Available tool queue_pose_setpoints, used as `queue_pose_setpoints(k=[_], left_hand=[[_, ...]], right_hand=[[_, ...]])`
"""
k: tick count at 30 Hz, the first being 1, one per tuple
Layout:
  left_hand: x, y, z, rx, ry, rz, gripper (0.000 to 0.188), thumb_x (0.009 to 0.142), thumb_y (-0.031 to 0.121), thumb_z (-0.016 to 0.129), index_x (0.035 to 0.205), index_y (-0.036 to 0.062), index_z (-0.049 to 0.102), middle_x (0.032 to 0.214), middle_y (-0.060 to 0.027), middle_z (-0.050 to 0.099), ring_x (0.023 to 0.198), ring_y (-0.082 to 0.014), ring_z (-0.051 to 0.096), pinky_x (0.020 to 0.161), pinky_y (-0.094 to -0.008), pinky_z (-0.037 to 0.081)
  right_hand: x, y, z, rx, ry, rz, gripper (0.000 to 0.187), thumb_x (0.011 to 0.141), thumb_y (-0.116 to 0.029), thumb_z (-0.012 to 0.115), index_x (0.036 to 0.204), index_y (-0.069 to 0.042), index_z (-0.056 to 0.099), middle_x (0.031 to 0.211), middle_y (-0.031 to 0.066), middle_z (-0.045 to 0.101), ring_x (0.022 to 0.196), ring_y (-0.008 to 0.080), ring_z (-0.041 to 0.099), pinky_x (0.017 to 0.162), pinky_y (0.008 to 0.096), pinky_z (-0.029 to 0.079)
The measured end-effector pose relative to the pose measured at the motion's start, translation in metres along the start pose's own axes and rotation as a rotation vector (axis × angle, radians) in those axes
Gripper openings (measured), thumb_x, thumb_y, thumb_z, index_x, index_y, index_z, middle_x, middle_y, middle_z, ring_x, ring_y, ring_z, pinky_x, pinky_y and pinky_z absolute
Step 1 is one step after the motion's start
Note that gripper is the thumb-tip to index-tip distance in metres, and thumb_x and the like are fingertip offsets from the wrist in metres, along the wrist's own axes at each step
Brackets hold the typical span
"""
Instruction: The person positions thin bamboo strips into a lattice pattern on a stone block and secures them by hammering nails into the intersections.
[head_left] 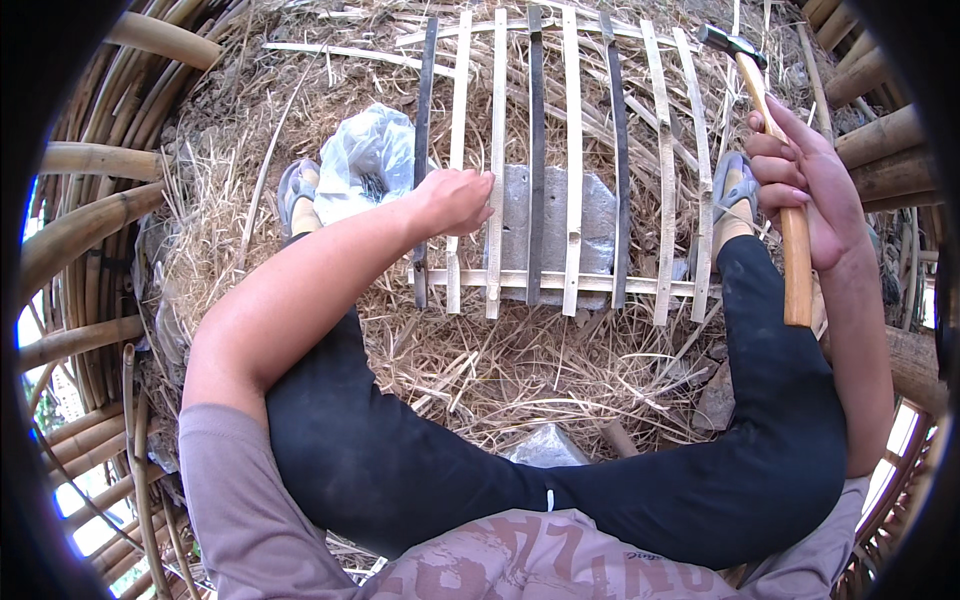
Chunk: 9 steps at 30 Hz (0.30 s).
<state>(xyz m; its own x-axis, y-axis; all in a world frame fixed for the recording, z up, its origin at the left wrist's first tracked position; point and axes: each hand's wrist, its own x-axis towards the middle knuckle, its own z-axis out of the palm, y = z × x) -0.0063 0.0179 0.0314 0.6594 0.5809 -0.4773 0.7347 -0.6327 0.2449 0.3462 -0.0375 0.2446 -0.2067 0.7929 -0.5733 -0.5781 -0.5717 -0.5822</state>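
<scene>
My right hand (815,190) grips the wooden handle of a hammer (796,250), raised at the right with its dark metal head up and away from me. Over the left part of a slatted frame, my left hand (458,201) is closed in a pinch beside a pale bamboo slat (498,120); whatever its fingers hold is hidden. Several pale and dark slats, one of them a dark slat (536,150), lie roughly parallel across a pale crosspiece (590,282) near me. A grey concrete block (595,205) lies beneath the middle slats.
A clear plastic bag (365,150) with thin dark pieces, perhaps nails, sits by my left foot (298,190). My right foot (735,190) flanks the frame. Dry straw (480,370) covers the ground. Bamboo poles (95,235) curve around both sides. A plastic-wrapped item (546,447) lies between my legs.
</scene>
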Motion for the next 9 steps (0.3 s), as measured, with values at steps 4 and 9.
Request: queue_pose_setpoints(k=[4,9], left_hand=[[0.0028,0.0005,0.0007,0.002,0.015,0.016,0.043,0.098,0.030,0.057,0.113,-0.0101,0.054,0.087,-0.0280,0.069,0.085,-0.0450,0.070,0.077,-0.0522,0.059],[0.0024,0.0032,-0.0024,0.009,0.006,0.015,0.043,0.097,0.032,0.058,0.111,-0.0082,0.055,0.087,-0.0289,0.069,0.085,-0.0463,0.070,0.079,-0.0523,0.058]], right_hand=[[-0.0017,-0.0014,-0.0023,0.037,0.011,-0.009,0.022,0.108,-0.025,0.053,0.102,-0.004,0.049,0.072,-0.0062,0.038,0.052,0.0006,0.034,0.038,0.0167,0.031],[-0.0043,-0.0016,-0.0045,0.061,0.059,-0.037,0.022,0.108,-0.025,0.054,0.103,-0.004,0.049,0.073,-0.0059,0.039,0.052,0.0012,0.034,0.038,0.0170,0.031]])
